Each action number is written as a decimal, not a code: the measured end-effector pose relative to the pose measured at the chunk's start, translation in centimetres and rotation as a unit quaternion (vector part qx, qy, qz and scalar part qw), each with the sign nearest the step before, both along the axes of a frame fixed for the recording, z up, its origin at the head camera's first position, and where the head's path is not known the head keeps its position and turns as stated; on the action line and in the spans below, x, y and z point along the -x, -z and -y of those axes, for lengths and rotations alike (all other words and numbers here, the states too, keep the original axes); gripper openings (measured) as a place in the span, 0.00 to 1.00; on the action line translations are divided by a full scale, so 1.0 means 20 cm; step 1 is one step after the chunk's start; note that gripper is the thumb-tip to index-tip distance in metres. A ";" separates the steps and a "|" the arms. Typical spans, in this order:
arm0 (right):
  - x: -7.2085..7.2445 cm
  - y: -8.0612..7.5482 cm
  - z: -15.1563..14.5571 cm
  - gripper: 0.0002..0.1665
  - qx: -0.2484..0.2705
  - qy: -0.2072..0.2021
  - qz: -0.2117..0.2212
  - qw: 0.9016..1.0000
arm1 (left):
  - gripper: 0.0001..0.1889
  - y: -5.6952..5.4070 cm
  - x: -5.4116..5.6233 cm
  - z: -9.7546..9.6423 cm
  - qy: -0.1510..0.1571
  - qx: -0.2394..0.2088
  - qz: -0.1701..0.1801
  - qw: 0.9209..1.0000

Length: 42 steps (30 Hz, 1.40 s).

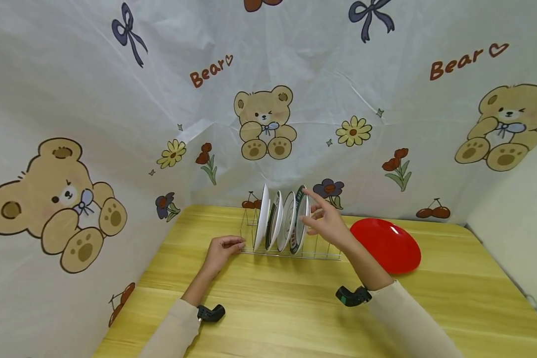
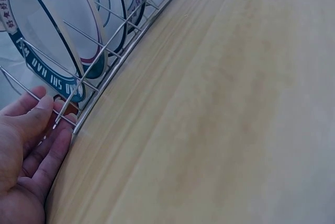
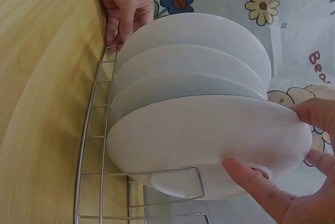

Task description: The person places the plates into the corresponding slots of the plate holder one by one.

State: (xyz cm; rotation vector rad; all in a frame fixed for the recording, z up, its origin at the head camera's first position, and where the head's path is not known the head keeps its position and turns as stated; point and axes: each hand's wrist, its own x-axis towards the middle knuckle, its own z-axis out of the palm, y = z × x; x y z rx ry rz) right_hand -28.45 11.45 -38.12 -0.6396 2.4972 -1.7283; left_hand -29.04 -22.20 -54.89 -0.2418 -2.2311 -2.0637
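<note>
A wire dish rack (image 1: 317,256) stands on the table, with several plates upright in its slots. My left hand (image 1: 220,252) grips the rack's left end, thumb and fingers around the end wire (image 2: 65,110) in the left wrist view. At the row's right end is a plate with a dark green lettered rim (image 1: 301,219). My right hand (image 1: 330,224) holds this plate, index finger at the top rim. In the right wrist view, the thumb presses the plate's white back (image 3: 209,130) while other fingers reach the rim. Another plate with a lettered rim (image 2: 55,80) leans nearest my left hand.
A red, glossy oval dish (image 1: 387,246) lies on the wooden table (image 1: 268,308), right of the rack. Behind the table hangs a white cloth (image 1: 295,64) printed with bears and flowers. Upright wire dividers (image 3: 199,182) stick up beside the held plate.
</note>
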 end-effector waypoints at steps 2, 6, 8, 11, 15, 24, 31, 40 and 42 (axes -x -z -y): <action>-0.04 -0.02 0.00 0.44 -0.001 0.006 -0.002 1.000 | 0.11 0.01 0.00 -0.01 -0.003 0.001 -0.004 1.000; -0.04 0.00 -0.02 0.45 0.009 0.011 0.002 1.000 | 0.11 0.01 0.00 -0.02 -0.010 0.003 -0.014 1.000; -0.02 0.06 -0.04 0.45 0.022 0.012 0.012 1.000 | 0.11 0.01 0.01 -0.01 -0.011 0.003 -0.016 1.000; 0.01 0.15 -0.09 0.45 0.035 0.016 0.032 0.999 | 0.11 0.02 0.00 -0.01 -0.007 -0.001 -0.013 1.000; -0.01 0.21 -0.18 0.42 0.041 0.035 0.037 0.998 | 0.12 0.01 0.00 -0.01 0.006 -0.014 -0.004 1.000; -0.09 0.21 -0.40 0.39 0.040 0.076 0.006 0.996 | 0.11 0.01 0.00 0.00 0.002 -0.011 -0.006 1.000; -0.12 0.23 -0.57 0.39 0.039 0.119 0.001 0.992 | 0.11 0.02 -0.01 -0.01 0.007 -0.020 -0.001 1.000; -0.09 0.26 -0.80 0.38 0.017 0.156 -0.015 0.987 | 0.12 0.02 -0.01 -0.01 0.009 -0.023 0.002 1.000; -0.07 0.26 -0.84 0.38 0.000 0.162 -0.019 0.987 | 0.12 0.01 0.00 -0.01 0.007 -0.022 -0.001 1.000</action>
